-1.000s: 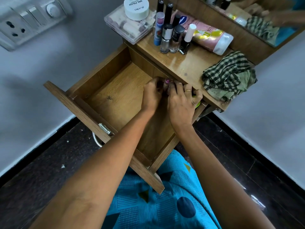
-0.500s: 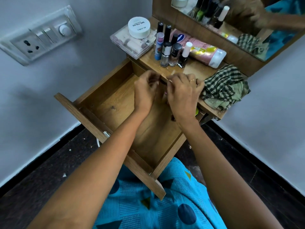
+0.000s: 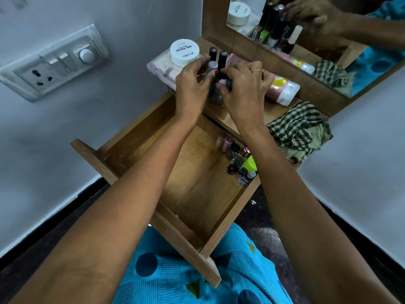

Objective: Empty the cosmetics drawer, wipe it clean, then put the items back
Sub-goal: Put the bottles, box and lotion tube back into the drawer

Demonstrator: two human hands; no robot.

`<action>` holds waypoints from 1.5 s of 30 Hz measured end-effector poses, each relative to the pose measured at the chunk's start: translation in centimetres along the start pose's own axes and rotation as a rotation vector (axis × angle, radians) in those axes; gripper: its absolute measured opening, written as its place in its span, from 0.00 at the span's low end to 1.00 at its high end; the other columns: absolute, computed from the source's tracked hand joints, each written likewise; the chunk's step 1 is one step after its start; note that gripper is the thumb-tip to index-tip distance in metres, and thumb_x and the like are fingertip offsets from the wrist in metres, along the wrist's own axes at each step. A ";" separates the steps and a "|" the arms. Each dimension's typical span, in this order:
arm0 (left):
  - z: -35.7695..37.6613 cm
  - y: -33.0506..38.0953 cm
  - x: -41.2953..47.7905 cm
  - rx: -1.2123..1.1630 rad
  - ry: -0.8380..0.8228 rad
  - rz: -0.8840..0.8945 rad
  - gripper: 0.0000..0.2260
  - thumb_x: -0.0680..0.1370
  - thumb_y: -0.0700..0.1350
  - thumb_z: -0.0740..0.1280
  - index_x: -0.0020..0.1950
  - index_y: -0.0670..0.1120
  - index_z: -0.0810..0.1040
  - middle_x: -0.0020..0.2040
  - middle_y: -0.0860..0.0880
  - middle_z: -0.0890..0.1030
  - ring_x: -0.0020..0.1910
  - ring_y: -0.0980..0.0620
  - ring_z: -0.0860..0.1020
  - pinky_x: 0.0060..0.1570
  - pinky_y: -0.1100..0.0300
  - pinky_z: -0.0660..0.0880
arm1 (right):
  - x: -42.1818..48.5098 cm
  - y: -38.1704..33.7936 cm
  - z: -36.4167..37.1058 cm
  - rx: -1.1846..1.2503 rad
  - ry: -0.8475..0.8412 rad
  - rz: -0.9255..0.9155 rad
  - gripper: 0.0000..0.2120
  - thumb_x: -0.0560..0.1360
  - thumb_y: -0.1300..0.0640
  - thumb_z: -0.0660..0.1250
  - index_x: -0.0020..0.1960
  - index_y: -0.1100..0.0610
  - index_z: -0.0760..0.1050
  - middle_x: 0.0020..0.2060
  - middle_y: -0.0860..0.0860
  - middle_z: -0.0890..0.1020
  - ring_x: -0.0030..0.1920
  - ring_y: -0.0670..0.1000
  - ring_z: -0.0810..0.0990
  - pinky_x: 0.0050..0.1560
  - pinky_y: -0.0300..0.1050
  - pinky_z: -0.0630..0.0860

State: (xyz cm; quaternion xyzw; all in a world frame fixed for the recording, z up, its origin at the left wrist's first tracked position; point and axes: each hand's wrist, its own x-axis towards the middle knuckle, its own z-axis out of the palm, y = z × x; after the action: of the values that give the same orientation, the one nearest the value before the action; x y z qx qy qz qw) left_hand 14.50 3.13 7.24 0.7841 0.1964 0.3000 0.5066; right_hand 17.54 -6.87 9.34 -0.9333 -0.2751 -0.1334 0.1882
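Note:
The wooden drawer is pulled out over my lap, and most of its floor is bare. Several small nail polish bottles and a lime-green item are packed into its back right corner. On the dresser top stands a cluster of upright nail polish bottles with black caps. My left hand and my right hand are cupped around this cluster from both sides, fingers curled on the bottles. The lower bottles are hidden behind my fingers.
A white nail polish jar sits on a clear box at the back left of the top. A pink lotion bottle lies by the mirror. A checked cloth is bunched at the right edge. A switchboard is on the left wall.
Both hands left the drawer's back right corner, where the small bottles now lie uncovered, and rose to the dresser top to close around the standing bottles. The camera tilted up.

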 end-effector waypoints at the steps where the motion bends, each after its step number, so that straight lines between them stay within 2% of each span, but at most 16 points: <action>1: 0.1 0.0 0.0 -0.002 -0.007 0.006 0.15 0.74 0.40 0.67 0.60 0.40 0.76 0.58 0.45 0.80 0.58 0.51 0.77 0.61 0.56 0.73 | 0.0 0.1 0.0 -0.015 -0.002 -0.008 0.16 0.75 0.53 0.64 0.62 0.53 0.74 0.61 0.47 0.76 0.63 0.53 0.67 0.53 0.46 0.51; 8: 0.1 -0.1 0.1 -0.002 -0.017 0.025 0.12 0.74 0.40 0.68 0.57 0.41 0.78 0.54 0.47 0.81 0.52 0.58 0.76 0.53 0.71 0.72 | 0.5 0.1 -0.6 0.045 -0.028 0.021 0.14 0.74 0.53 0.66 0.59 0.50 0.76 0.56 0.47 0.79 0.61 0.51 0.67 0.52 0.44 0.51; 14: -0.6 0.2 -0.9 -0.004 -0.005 0.031 0.12 0.74 0.38 0.68 0.57 0.40 0.78 0.53 0.47 0.81 0.51 0.58 0.77 0.53 0.72 0.73 | 0.1 -0.3 -1.4 0.155 -0.040 0.054 0.13 0.72 0.53 0.68 0.57 0.51 0.78 0.55 0.48 0.79 0.62 0.51 0.67 0.55 0.43 0.51; 18: -1.8 0.7 -2.0 -0.021 0.003 0.029 0.12 0.73 0.38 0.68 0.56 0.40 0.78 0.50 0.53 0.78 0.50 0.60 0.77 0.51 0.73 0.73 | -1.0 -0.8 -2.0 0.223 -0.025 0.061 0.12 0.72 0.53 0.69 0.55 0.51 0.79 0.54 0.47 0.81 0.60 0.51 0.68 0.62 0.50 0.59; 22: -3.1 1.0 -4.0 -0.016 -0.003 0.049 0.12 0.73 0.38 0.68 0.57 0.41 0.78 0.50 0.54 0.78 0.49 0.65 0.75 0.50 0.75 0.73 | -2.4 -0.9 -2.3 0.233 -0.028 0.038 0.12 0.71 0.51 0.69 0.54 0.51 0.79 0.53 0.46 0.81 0.59 0.50 0.69 0.51 0.43 0.53; 25: -3.5 0.8 -5.7 -0.027 -0.025 0.011 0.13 0.73 0.38 0.69 0.57 0.41 0.78 0.54 0.48 0.81 0.52 0.60 0.78 0.54 0.70 0.74 | -3.9 -0.6 -2.4 0.245 -0.028 0.014 0.12 0.71 0.51 0.70 0.53 0.51 0.80 0.51 0.47 0.82 0.57 0.51 0.70 0.55 0.44 0.59; 30: -3.1 -0.4 -8.1 -0.001 -0.056 -0.019 0.13 0.72 0.38 0.70 0.55 0.41 0.79 0.52 0.47 0.82 0.50 0.57 0.79 0.53 0.68 0.75 | -6.8 0.4 -2.0 0.325 -0.058 0.047 0.11 0.70 0.55 0.71 0.52 0.55 0.80 0.48 0.52 0.82 0.50 0.52 0.76 0.50 0.47 0.73; 33: -2.7 -1.1 -9.2 0.009 -0.085 -0.046 0.12 0.71 0.38 0.70 0.54 0.41 0.80 0.51 0.48 0.82 0.49 0.57 0.78 0.52 0.66 0.75 | -8.4 1.0 -1.4 0.339 -0.097 0.048 0.11 0.70 0.58 0.71 0.52 0.57 0.80 0.49 0.52 0.82 0.49 0.50 0.79 0.49 0.45 0.75; 36: -2.1 -1.9 -9.9 0.005 -0.113 -0.081 0.12 0.71 0.36 0.70 0.54 0.40 0.79 0.50 0.48 0.81 0.48 0.58 0.78 0.51 0.70 0.74 | -9.8 1.4 -0.7 0.300 -0.138 0.014 0.12 0.71 0.60 0.70 0.54 0.59 0.79 0.51 0.53 0.82 0.50 0.51 0.80 0.51 0.48 0.78; 41: -1.2 -3.7 -10.3 0.053 -0.144 -0.130 0.12 0.72 0.35 0.69 0.54 0.42 0.79 0.52 0.46 0.81 0.51 0.55 0.79 0.54 0.67 0.74 | -11.9 2.4 1.1 0.139 -0.177 -0.065 0.13 0.71 0.61 0.69 0.56 0.59 0.78 0.55 0.54 0.80 0.53 0.56 0.79 0.53 0.51 0.76; 43: -0.9 -4.3 -10.3 0.073 -0.150 -0.139 0.11 0.72 0.35 0.69 0.54 0.42 0.79 0.52 0.46 0.81 0.52 0.54 0.79 0.54 0.67 0.73 | -12.6 2.6 1.9 0.059 -0.155 -0.103 0.12 0.70 0.61 0.70 0.53 0.60 0.79 0.52 0.55 0.82 0.51 0.58 0.79 0.52 0.50 0.71; 45: -0.5 -4.7 -10.3 0.083 -0.157 -0.147 0.11 0.73 0.35 0.68 0.55 0.42 0.79 0.53 0.47 0.81 0.53 0.55 0.78 0.53 0.70 0.72 | -13.2 2.9 2.7 -0.057 -0.100 -0.141 0.10 0.67 0.60 0.72 0.49 0.59 0.80 0.47 0.54 0.84 0.47 0.57 0.79 0.48 0.46 0.63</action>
State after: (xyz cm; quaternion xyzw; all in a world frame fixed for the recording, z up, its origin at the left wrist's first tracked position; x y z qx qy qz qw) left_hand 6.48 -0.85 0.30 0.8090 0.2252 0.1912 0.5082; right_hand 8.89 -14.11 1.49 -0.9222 -0.3451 -0.1074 0.1377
